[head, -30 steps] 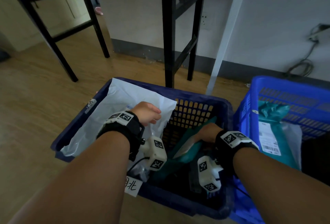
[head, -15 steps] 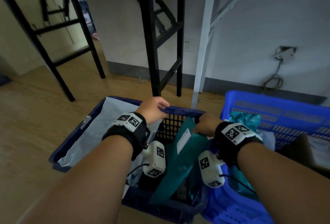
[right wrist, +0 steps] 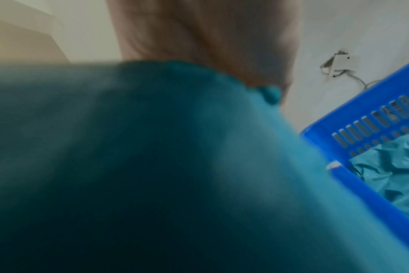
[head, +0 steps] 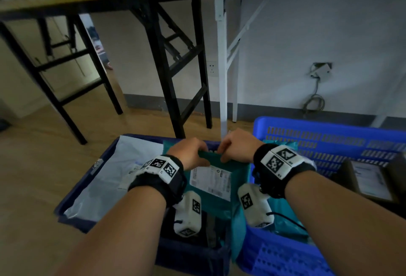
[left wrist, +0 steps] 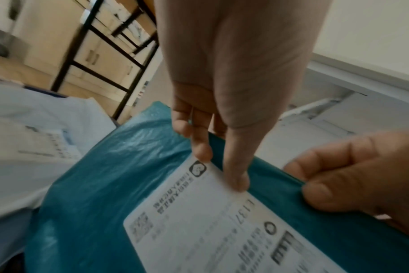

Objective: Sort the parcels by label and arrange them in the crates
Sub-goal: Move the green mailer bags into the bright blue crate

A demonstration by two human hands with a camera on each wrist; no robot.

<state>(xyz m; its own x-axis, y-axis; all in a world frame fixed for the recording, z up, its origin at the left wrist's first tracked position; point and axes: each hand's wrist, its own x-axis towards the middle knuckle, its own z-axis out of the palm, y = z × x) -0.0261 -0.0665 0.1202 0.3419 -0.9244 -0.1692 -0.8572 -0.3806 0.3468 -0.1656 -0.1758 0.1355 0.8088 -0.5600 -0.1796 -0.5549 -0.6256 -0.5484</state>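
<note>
Both hands on the teal parcel (head: 216, 190) – left hand (head: 189, 153) and right hand (head: 238, 145) pinch its top edge, fingers curled over, label (head: 211, 181) just below the fingertips. It hangs over the dark blue crate (head: 72, 198) – bright blue crate (head: 329, 144) right of the right hand.

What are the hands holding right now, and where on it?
Both hands, left and right, pinch the teal parcel along its top edge, label facing the person.

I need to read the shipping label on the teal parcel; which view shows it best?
The left wrist view: the label fills the frame, print partly legible. The head view shows it small on the teal parcel; the right wrist view shows only blurred teal.
</note>
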